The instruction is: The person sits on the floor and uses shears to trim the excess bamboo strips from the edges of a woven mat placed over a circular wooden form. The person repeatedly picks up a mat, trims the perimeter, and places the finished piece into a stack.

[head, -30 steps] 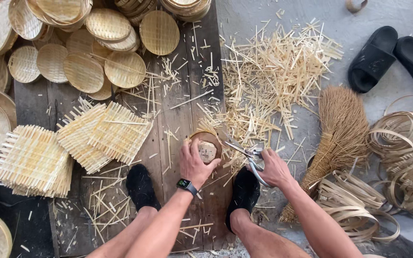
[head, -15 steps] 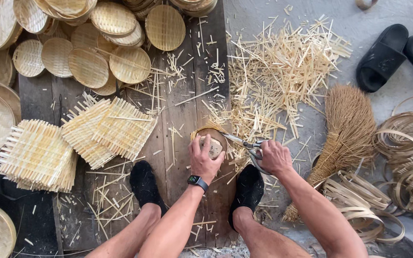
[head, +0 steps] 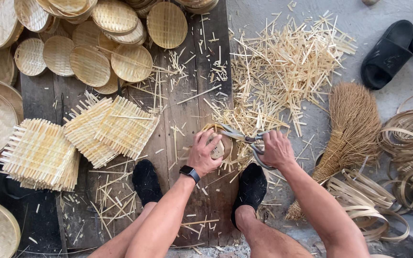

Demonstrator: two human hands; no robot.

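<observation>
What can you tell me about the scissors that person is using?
The scissors are metal, grey and shiny, with long thin blades and looped handles. The right hand grips the handles, fingers through the loops. The blades point left, lying nearly flat and slightly apart, at the rim of the small round woven basket that the left hand presses down. They hang just above the wooden boards.

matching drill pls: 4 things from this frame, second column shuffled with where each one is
1. scissors
2. small woven piece
3. black sandals
4. hand broom

a. top right, on the grey floor
b. under the left hand, on the planks
c. in the right hand
d. lying right of the right arm

Pairs: 1-c, 2-b, 3-a, 4-d
</observation>
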